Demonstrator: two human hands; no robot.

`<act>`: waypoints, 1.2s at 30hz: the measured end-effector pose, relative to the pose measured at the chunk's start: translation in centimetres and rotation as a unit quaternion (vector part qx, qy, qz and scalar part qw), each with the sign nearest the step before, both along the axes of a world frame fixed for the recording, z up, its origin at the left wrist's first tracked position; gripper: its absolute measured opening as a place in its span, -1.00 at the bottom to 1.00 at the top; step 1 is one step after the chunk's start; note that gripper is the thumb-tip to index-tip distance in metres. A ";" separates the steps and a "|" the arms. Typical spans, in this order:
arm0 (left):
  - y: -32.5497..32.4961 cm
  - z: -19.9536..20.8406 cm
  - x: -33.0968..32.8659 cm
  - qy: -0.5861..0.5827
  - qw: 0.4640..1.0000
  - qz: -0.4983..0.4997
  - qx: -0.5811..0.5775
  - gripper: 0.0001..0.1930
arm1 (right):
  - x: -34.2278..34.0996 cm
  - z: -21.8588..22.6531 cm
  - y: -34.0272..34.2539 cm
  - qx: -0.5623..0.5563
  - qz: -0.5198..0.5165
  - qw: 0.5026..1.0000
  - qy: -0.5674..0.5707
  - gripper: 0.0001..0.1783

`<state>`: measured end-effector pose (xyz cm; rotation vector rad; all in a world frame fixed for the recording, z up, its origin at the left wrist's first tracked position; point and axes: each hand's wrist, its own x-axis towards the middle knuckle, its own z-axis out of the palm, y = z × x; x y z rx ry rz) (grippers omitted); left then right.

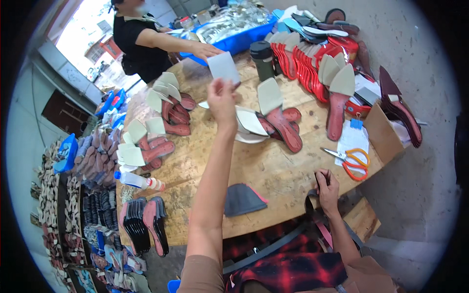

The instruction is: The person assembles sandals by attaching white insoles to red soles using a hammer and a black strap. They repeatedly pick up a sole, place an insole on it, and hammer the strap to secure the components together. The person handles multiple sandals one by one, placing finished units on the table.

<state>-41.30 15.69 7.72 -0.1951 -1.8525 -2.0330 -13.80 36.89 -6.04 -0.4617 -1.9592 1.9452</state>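
Note:
My left hand (222,100) reaches over the middle of the table, fingers closed at the lower edge of a pale, roughly square flat piece (224,67). A co-worker's hand (205,50) is at that piece's upper left corner. Just below my left hand lie red shoe insoles (283,129) with cream toe pieces (251,121). By the near right table edge, my right hand (328,188) is closed around something dark, mostly hidden by the fingers. Beside it a dark strap (311,201) hangs at the edge. A dark grey fabric piece (244,199) with a pink edge lies between my arms.
Orange-handled scissors (354,163) lie on paper at the right, beside a cardboard box (386,132). A dark bottle (263,59) stands near red shoe parts (305,68). Further back is a blue tray (239,41). Insole stacks (137,224) and a white bottle (134,179) line the left edge.

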 end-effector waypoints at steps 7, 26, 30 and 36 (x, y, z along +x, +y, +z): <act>-3.7 -1.7 -11.5 -0.083 0.972 0.130 -0.179 0.24 | 0.2 0.0 0.0 0.018 0.006 1.000 -0.004 -0.82; -5.3 -9.1 -14.8 -0.261 0.921 -0.273 -0.095 -0.95 | 0.2 0.0 -0.3 0.006 -0.011 0.999 -0.034 -0.85; -6.7 -5.3 -16.5 0.186 0.865 -0.131 -0.447 -0.86 | 0.0 -0.3 0.1 0.028 0.002 0.998 -0.048 -0.84; 3.0 1.4 -10.8 0.184 0.884 -0.079 -0.423 -0.86 | -0.1 0.8 0.6 0.065 0.028 0.997 -0.032 -0.87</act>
